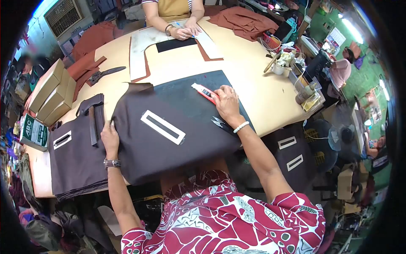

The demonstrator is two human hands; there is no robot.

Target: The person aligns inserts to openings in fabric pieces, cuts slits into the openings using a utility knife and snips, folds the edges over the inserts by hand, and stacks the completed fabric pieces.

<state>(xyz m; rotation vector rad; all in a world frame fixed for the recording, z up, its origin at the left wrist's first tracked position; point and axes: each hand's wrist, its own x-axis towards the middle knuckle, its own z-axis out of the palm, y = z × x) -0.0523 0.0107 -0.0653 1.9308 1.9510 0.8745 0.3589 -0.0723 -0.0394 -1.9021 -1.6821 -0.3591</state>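
Dark fabric (135, 148), seemingly brown; white slotted strip (178, 137) atop.

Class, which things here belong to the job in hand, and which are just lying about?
Likely in use:
- red cutter in right hand
- dark material touched by left hand
- white frame
- dark mat

Seemingly idle:
- ABC box
- cardboard boxes
- rust cloth

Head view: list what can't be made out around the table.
Head view:
Red cutter: rear end covered by the right hand.
Black snips: handle ends hidden behind the right wrist.
Dark mat: near part covered by the brown cloth.
Person opposite: head cut off by the top edge.
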